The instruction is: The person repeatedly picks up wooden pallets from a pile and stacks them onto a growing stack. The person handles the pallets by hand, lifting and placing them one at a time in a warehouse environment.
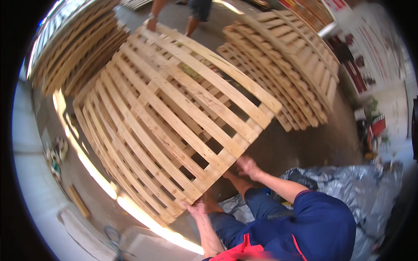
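Note:
A large slatted wooden pallet (pixel 167 102) fills the middle of the head view, tilted at an angle. My left hand (pixel 197 208) is closed on its near edge, close to the lower left corner. Farther right along the same edge is my right hand (pixel 248 168), its fingers blurred against the wood, so their grip is unclear. At the pallet's far end, another person's hand (pixel 151 22) is at the corner. Beneath the slats, more pale wood shows through the gaps.
Stacked pallets (pixel 76 48) rise at the far left, and another pallet stack (pixel 278 69) stands at the right. Crumpled grey plastic sheeting (pixel 348 195) lies beside me on the right. A short wooden piece (pixel 78 201) is on the floor at left. The other person's legs (pixel 198 13) show beyond.

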Demonstrator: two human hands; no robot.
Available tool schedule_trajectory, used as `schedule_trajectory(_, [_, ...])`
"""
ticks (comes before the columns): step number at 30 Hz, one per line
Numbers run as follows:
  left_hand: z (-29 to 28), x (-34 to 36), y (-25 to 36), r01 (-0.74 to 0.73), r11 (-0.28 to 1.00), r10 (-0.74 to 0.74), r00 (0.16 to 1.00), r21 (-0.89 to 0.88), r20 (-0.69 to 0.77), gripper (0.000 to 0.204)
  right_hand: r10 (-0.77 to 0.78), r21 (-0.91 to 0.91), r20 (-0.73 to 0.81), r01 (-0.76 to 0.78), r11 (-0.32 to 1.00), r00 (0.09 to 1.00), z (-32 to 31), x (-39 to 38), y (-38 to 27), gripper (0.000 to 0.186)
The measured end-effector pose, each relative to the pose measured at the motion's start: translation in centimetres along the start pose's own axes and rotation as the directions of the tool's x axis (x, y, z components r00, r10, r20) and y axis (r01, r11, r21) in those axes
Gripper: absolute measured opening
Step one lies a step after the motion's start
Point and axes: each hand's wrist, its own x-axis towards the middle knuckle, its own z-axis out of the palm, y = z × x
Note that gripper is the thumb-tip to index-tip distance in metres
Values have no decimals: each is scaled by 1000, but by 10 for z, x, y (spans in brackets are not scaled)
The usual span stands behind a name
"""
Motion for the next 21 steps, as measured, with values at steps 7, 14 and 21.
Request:
schedule_trajectory(7, [109,-53,-19,161,986,-167,960,47,223,73,221,-508,727,292,810,650,156,-82,70,92])
schedule_trajectory(14, [214,-98,-55,128,990,-135,978,50,158,61,154,-239,628,1,971,763,259,-34,36,82])
schedule_trajectory(21, [268,-148,-120,342,940,-333,923,-18,191,63,-121,-34,324,140,990,938,199,-50,-57,71])
